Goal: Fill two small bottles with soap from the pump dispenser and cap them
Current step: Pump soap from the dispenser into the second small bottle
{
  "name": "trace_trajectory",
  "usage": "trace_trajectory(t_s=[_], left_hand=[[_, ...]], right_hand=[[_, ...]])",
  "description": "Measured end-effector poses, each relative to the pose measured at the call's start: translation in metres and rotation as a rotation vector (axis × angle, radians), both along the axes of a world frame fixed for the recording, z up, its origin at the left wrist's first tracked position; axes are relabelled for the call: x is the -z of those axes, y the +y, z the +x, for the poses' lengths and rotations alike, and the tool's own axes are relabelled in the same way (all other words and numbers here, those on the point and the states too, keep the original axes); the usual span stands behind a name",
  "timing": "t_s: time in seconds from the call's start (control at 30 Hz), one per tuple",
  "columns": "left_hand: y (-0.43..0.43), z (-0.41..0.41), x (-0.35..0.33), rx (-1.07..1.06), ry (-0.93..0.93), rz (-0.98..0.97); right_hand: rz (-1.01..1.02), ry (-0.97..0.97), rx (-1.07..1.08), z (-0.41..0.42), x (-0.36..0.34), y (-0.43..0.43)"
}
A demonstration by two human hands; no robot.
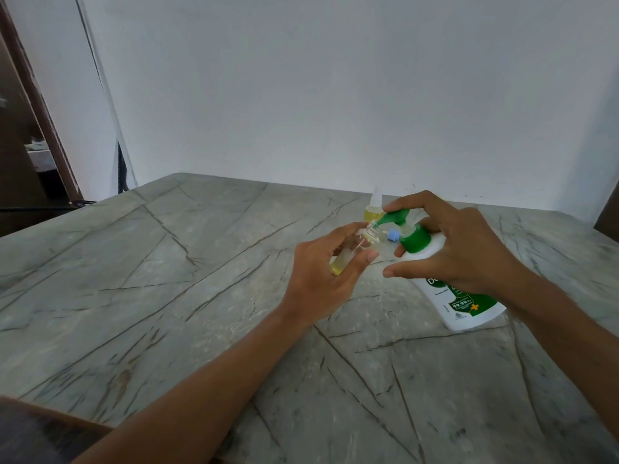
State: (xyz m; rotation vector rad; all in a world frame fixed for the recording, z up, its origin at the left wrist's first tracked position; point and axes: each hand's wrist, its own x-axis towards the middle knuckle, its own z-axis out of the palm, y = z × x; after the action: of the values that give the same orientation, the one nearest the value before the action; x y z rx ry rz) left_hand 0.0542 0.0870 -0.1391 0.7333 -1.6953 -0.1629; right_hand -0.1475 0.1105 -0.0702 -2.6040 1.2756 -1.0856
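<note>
Gripping blurred, half-hidden small bottle (pixel 359 245), left hand (pixel 320 279), right hand (pixel 464 251) curled over pump dispenser (pixel 415 243)

plain pale wall (pixel 335 88), grey veined stone tabletop (pixel 167 296), dark wooden door frame (pixel 40 105) at left

Plastic dispenser (pixel 465 313) (glossy) — stone table (pixel 167 296)

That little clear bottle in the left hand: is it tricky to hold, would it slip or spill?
Probably light: the small bottle holds only a little yellow soap at its bottom end. Its clear wall looks smooth, so it may slip if soap drips from the green pump nozzle at its mouth. Uncapped, it would likely spill if laid down.
</note>
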Motion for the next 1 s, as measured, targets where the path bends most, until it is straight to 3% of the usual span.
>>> trace_trajectory(t_s=[1.0], left_hand=[[-0.0006,-0.0002,0.0009,0.001,-0.017,-0.019]], right_hand=[[-0.001,-0.011,0.006,0.0021,-0.0017,0.0033]])
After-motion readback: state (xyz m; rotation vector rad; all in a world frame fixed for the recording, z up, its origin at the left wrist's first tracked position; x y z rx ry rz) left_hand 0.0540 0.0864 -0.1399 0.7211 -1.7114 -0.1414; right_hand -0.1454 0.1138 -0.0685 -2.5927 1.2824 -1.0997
